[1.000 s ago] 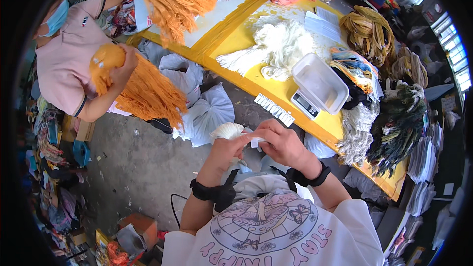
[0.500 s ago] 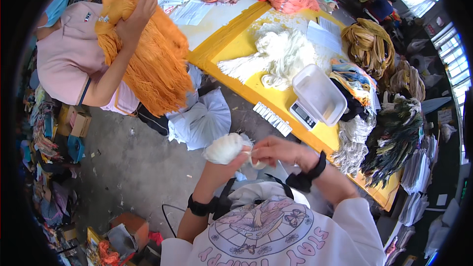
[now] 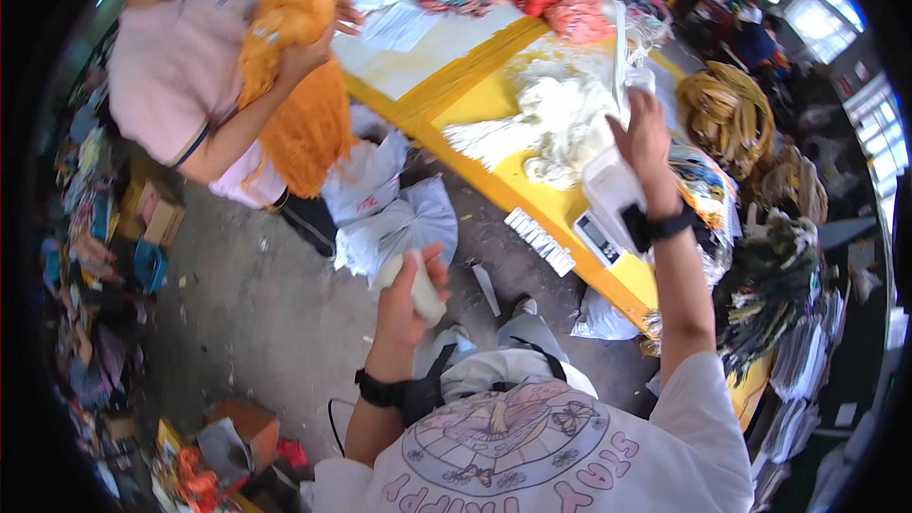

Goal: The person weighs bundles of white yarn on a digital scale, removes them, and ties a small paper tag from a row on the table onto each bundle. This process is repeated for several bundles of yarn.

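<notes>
My left hand [image 3: 410, 296] is closed around a small wad of white yarn [image 3: 427, 302], held in front of my body. My right arm is stretched over the yellow table. At its end, my right hand [image 3: 646, 138] seems to pinch a long white strip [image 3: 620, 47] that rises from between thumb and fingers; what it is made of is unclear. Beneath this hand sits a white plastic tub [image 3: 613, 182] on a digital scale [image 3: 597, 239]. Loose white yarn hanks [image 3: 560, 119] lie just left of the hand.
A co-worker [image 3: 171, 66] at the left holds an orange yarn hank [image 3: 304, 128]. Small white tags [image 3: 540, 240] line the edge of the yellow table [image 3: 456, 147]. Tan hanks [image 3: 724, 114] and dark green ones [image 3: 774, 294] flank its right side. White sacks [image 3: 408, 223] stand on the floor.
My right hand has left the white yarn and reached forward and right over the tub. My left hand keeps the wad, now gripped tighter. The co-worker's orange hank has shifted lower and right.
</notes>
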A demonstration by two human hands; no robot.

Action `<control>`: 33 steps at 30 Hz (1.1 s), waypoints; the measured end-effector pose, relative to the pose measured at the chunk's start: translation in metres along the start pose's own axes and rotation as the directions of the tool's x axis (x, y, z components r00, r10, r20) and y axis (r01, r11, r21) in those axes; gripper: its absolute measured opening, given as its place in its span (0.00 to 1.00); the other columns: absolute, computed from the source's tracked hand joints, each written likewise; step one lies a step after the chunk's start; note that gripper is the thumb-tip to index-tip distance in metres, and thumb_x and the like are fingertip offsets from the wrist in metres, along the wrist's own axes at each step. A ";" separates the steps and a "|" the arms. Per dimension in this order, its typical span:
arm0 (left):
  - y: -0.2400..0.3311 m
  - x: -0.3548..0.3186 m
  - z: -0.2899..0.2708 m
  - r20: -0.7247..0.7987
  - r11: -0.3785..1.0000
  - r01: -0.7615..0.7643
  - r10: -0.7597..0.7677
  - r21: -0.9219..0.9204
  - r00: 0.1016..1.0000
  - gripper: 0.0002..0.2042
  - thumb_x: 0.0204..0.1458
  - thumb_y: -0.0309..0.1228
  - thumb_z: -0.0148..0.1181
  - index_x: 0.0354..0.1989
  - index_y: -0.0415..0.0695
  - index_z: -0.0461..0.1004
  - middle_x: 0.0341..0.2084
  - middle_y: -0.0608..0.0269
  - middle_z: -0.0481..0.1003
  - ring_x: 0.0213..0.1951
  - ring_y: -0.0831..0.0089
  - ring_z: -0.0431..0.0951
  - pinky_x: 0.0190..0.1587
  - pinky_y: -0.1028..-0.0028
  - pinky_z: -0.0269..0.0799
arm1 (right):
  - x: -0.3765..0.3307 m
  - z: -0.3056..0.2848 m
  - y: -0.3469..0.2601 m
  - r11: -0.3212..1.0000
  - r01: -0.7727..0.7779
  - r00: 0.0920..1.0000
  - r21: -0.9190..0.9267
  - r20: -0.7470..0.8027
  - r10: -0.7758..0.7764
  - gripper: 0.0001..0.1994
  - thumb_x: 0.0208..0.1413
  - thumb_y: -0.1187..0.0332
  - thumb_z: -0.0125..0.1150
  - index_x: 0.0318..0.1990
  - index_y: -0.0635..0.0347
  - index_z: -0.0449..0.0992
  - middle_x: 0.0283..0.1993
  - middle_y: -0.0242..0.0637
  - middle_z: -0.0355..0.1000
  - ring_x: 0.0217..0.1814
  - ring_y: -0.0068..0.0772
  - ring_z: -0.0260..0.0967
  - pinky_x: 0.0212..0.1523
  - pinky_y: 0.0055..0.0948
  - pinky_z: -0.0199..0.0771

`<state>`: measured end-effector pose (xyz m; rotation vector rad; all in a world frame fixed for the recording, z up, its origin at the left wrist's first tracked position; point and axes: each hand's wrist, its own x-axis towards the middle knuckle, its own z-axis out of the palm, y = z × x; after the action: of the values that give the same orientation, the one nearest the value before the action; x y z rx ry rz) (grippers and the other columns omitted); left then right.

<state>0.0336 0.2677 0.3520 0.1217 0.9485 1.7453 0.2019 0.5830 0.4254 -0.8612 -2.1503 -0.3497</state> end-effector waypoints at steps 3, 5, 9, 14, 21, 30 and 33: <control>0.006 0.002 0.000 0.158 1.000 -0.015 0.014 0.006 0.987 0.25 0.53 0.46 0.40 0.50 0.37 0.60 0.43 0.59 0.66 0.44 0.72 0.66 0.38 0.74 0.67 | -0.058 -0.019 -0.108 0.631 -0.542 0.691 0.555 0.722 -0.042 0.07 0.41 0.72 0.60 0.31 0.60 0.74 0.27 0.37 0.71 0.30 0.31 0.68 0.33 0.25 0.67; 0.007 0.000 0.010 0.184 0.991 -0.040 0.016 0.130 0.983 0.25 0.53 0.46 0.39 0.51 0.37 0.59 0.47 0.57 0.63 0.47 0.71 0.64 0.42 0.73 0.65 | -0.094 -0.022 -0.149 0.225 -0.730 0.561 0.645 0.754 -0.341 0.08 0.42 0.72 0.60 0.32 0.62 0.75 0.28 0.32 0.71 0.29 0.22 0.66 0.32 0.22 0.66; 0.002 -0.002 0.006 0.309 0.790 -0.326 0.183 0.518 0.933 0.24 0.54 0.44 0.39 0.51 0.36 0.58 0.50 0.56 0.61 0.49 0.73 0.63 0.46 0.76 0.62 | -0.103 -0.034 -0.192 -0.075 -0.926 0.374 0.370 0.869 -0.325 0.07 0.44 0.69 0.59 0.31 0.62 0.75 0.24 0.28 0.69 0.23 0.16 0.62 0.25 0.15 0.62; 0.012 -0.004 0.010 0.191 0.965 -0.175 0.138 0.197 0.972 0.20 0.54 0.40 0.41 0.46 0.36 0.63 0.42 0.57 0.67 0.42 0.75 0.68 0.43 0.78 0.63 | -0.104 -0.032 -0.183 -0.183 -0.911 0.407 0.369 0.879 -0.250 0.08 0.45 0.66 0.58 0.29 0.61 0.75 0.21 0.26 0.68 0.19 0.11 0.57 0.19 0.10 0.55; 0.002 0.000 0.008 0.114 0.935 -0.202 0.176 0.291 0.978 0.14 0.49 0.35 0.51 0.39 0.37 0.67 0.33 0.63 0.70 0.35 0.77 0.70 0.38 0.78 0.65 | -0.102 -0.042 -0.191 0.068 -0.783 0.607 0.618 0.784 -0.127 0.07 0.45 0.71 0.57 0.30 0.65 0.74 0.24 0.27 0.69 0.26 0.14 0.62 0.24 0.15 0.61; -0.002 0.008 0.024 0.026 0.996 -0.078 0.077 0.045 0.997 0.15 0.49 0.37 0.52 0.38 0.38 0.67 0.30 0.64 0.71 0.31 0.79 0.70 0.31 0.80 0.66 | -0.105 -0.042 -0.173 -0.230 -0.896 0.403 0.380 0.913 -0.064 0.07 0.45 0.71 0.57 0.31 0.65 0.74 0.27 0.26 0.68 0.26 0.13 0.60 0.24 0.15 0.59; -0.005 0.008 0.028 0.058 0.992 -0.091 0.086 0.082 0.995 0.15 0.49 0.37 0.52 0.39 0.38 0.67 0.31 0.63 0.71 0.31 0.79 0.71 0.33 0.80 0.67 | -0.112 -0.037 -0.173 -0.037 -0.874 0.486 0.484 0.873 -0.045 0.07 0.45 0.71 0.57 0.33 0.64 0.74 0.27 0.26 0.68 0.26 0.12 0.59 0.24 0.15 0.59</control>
<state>0.0483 0.2893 0.3649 0.2682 0.9905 1.7741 0.1580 0.3857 0.3713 -0.8548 -1.7172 2.0074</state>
